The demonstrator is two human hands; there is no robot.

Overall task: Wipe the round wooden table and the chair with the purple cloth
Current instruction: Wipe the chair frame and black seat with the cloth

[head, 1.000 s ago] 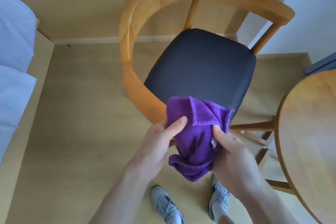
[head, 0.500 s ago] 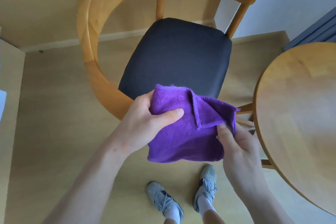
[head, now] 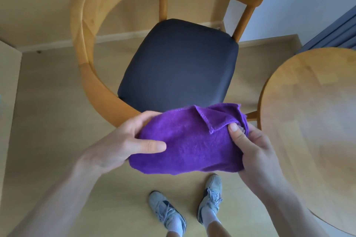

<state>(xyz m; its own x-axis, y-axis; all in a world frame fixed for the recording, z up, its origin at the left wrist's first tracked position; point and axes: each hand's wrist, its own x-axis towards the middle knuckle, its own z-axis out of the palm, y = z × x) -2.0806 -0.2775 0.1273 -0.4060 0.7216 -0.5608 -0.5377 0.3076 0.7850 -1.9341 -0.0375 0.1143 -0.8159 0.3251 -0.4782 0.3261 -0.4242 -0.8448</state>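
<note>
Above chair (head: 179, 67) front edge, purple cloth (head: 190, 140) held folded; my left hand (head: 123, 144) grips left side, right hand (head: 252, 150) pinches right corner. Round table (head: 316, 121) at right.

Both hands (head: 123, 144) (head: 252, 152) in closed grip
</note>
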